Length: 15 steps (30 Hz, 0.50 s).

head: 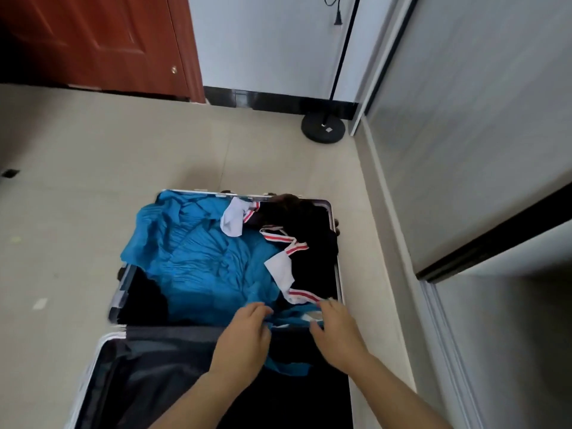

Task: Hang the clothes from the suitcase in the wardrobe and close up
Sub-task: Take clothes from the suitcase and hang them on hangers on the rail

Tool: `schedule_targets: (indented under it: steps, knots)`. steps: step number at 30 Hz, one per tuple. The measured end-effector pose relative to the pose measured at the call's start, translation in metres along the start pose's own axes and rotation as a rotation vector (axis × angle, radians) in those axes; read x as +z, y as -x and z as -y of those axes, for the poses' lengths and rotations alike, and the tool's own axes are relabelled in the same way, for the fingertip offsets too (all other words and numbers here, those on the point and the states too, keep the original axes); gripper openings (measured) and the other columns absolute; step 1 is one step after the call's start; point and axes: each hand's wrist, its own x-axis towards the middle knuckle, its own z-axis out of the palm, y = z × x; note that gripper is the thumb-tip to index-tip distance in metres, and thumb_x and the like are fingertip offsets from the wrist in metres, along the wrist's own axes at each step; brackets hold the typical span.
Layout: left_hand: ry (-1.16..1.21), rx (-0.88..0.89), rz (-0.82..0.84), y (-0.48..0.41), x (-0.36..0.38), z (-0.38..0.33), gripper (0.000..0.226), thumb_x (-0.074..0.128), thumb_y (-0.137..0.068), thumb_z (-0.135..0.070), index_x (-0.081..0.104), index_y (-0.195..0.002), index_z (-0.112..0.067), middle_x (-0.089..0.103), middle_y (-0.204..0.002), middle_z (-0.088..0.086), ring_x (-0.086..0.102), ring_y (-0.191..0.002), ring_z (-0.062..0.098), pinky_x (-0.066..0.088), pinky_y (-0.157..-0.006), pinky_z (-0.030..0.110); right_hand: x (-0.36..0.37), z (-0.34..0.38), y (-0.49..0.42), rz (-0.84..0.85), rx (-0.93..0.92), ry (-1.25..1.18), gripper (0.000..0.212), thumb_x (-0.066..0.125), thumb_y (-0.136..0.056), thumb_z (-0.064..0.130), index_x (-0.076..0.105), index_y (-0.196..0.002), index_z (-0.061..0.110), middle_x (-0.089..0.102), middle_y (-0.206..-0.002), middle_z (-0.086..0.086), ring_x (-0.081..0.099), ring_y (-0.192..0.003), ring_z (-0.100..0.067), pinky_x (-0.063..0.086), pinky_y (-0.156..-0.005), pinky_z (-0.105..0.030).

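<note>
Left hand (244,332) and right hand (337,326) each pinch the near edge of a crumpled bright-blue fabric garment (201,261) (apparently to lift it out), which sprawls beyond them in the open black hard-shell suitcase (121,289); grey sliding-door wardrobe (464,150) stands right of the right hand.

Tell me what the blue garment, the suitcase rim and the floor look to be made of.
Blue garment: thin matte cloth, weave unclear. It lies in many fine creases and bunches where the left hand and right hand grip it.
Suitcase rim: probably metal or silvered plastic, going by its pale, hard, shiny edge.
Floor: likely tile. It is beige and smooth, with faint joint lines.
</note>
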Motion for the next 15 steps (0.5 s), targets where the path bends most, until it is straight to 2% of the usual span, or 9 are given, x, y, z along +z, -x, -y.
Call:
schedule_targets:
  steps: [3, 5, 7, 9, 10, 12, 13, 15]
  knots:
    - [0.016, 0.112, -0.011, -0.045, 0.062, 0.021, 0.034, 0.043, -0.099, -0.013, 0.056, -0.13, -0.019, 0.047, -0.139, -0.011, 0.047, -0.123, 0.008, 0.039, -0.097, 0.019, 0.033, -0.027, -0.062, -0.096, -0.006, 0.003, 0.037, 0.044, -0.102, 0.021, 0.044, -0.138, 0.014, 0.049, -0.135, -0.005, 0.049, -0.12, -0.023, 0.043, -0.099, -0.034]
    - [0.05, 0.126, -0.027, -0.079, 0.1, 0.036, 0.038, 0.04, -0.1, -0.012, 0.052, -0.136, -0.019, 0.044, -0.144, -0.009, 0.047, -0.126, 0.011, 0.039, -0.1, 0.021, 0.049, -0.043, -0.104, -0.144, -0.057, 0.064, 0.051, 0.046, -0.1, 0.012, 0.031, -0.149, 0.016, 0.036, -0.149, -0.004, 0.043, -0.129, -0.022, 0.042, -0.104, -0.034]
    - [0.1, 0.104, -0.04, -0.111, 0.127, 0.048, 0.042, 0.04, -0.101, -0.015, 0.044, -0.143, -0.018, 0.037, -0.15, -0.006, 0.042, -0.132, 0.013, 0.033, -0.105, 0.021, 0.052, -0.051, -0.138, -0.201, -0.139, 0.22, 0.075, 0.054, -0.094, 0.003, 0.013, -0.155, 0.018, 0.013, -0.162, -0.004, 0.024, -0.144, -0.025, 0.032, -0.113, -0.035]
    - [0.176, 0.076, -0.039, -0.135, 0.144, 0.053, 0.049, 0.045, -0.1, -0.022, 0.034, -0.148, -0.02, 0.035, -0.152, -0.005, 0.037, -0.135, 0.013, 0.031, -0.109, 0.023, 0.049, -0.052, -0.159, -0.267, -0.213, 0.472, 0.087, 0.056, -0.092, 0.004, 0.0, -0.157, 0.021, -0.01, -0.164, -0.006, -0.004, -0.151, -0.03, 0.013, -0.121, -0.041]
    - [0.196, 0.064, -0.032, -0.143, 0.154, 0.056, 0.054, 0.048, -0.099, -0.027, 0.031, -0.15, -0.022, 0.035, -0.152, -0.005, 0.035, -0.135, 0.014, 0.031, -0.111, 0.026, 0.051, -0.057, -0.17, -0.288, -0.228, 0.596, 0.082, 0.054, -0.094, 0.009, 0.001, -0.157, 0.021, -0.017, -0.163, -0.008, -0.013, -0.15, -0.031, 0.004, -0.121, -0.045]
    - [0.193, 0.018, 0.01, -0.148, 0.164, 0.058, 0.06, 0.052, -0.097, -0.037, 0.027, -0.151, -0.025, 0.028, -0.155, -0.007, 0.025, -0.138, 0.017, 0.025, -0.114, 0.028, 0.053, -0.065, -0.183, -0.256, -0.197, 0.757, 0.057, 0.048, -0.098, 0.019, 0.03, -0.151, 0.02, -0.017, -0.162, -0.011, -0.021, -0.148, -0.033, -0.006, -0.119, -0.051]
    - [0.186, -0.001, 0.038, -0.148, 0.168, 0.059, 0.061, 0.051, -0.097, -0.04, 0.027, -0.151, -0.026, 0.022, -0.157, -0.009, 0.018, -0.14, 0.018, 0.02, -0.115, 0.028, 0.056, -0.071, -0.186, -0.226, -0.182, 0.803, 0.044, 0.046, -0.099, 0.022, 0.045, -0.143, 0.02, -0.011, -0.163, -0.012, -0.019, -0.148, -0.033, -0.008, -0.119, -0.052]
    - [0.192, -0.013, 0.049, -0.144, 0.171, 0.061, 0.056, 0.05, -0.097, -0.041, 0.032, -0.148, -0.028, 0.02, -0.156, -0.012, 0.013, -0.141, 0.016, 0.018, -0.113, 0.026, 0.065, -0.081, -0.188, -0.202, -0.198, 0.838, 0.037, 0.043, -0.1, 0.024, 0.056, -0.133, 0.019, 0.015, -0.162, -0.012, -0.002, -0.151, -0.031, -0.007, -0.12, -0.051]
